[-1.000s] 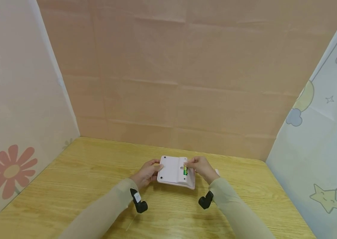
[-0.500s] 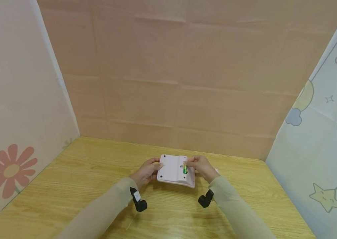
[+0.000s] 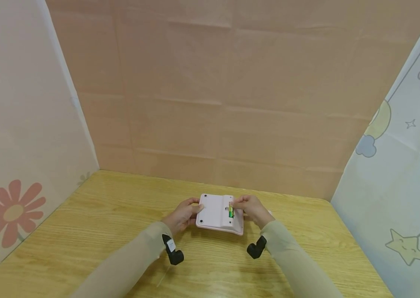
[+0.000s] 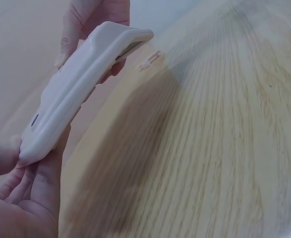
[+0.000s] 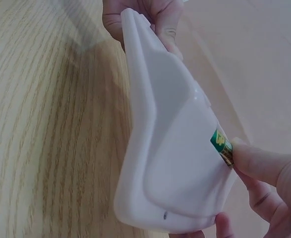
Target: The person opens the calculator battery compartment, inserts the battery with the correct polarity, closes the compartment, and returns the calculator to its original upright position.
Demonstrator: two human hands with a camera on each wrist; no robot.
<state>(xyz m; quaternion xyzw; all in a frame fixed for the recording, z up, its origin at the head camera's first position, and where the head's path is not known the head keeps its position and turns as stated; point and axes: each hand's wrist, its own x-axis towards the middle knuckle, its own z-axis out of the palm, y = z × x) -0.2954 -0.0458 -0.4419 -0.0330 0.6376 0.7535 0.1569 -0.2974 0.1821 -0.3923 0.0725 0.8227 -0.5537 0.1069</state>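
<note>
A pale pink calculator [image 3: 211,211] is held face down above the table, its back with small dark feet and screws facing up. A green and gold battery [image 3: 231,212] lies in its open battery compartment. My left hand [image 3: 183,215] grips the calculator's left edge, thumb on the back and fingers underneath. My right hand [image 3: 252,209] holds the right side; in the right wrist view its thumb [image 5: 257,161] presses at the end of the battery [image 5: 222,147] while the other fingers reach under the edge. The left wrist view shows the calculator [image 4: 81,89] side on.
A small pale pink plastic piece [image 4: 150,60], like a battery cover, lies on the wooden table [image 3: 128,256] beyond the calculator, near my right wrist. A brown paper-like wall [image 3: 210,103] stands behind, with patterned panels at left and right.
The calculator and both hands shift up slightly, then down again. My right thumb stays on the battery; the grips stay the same.
</note>
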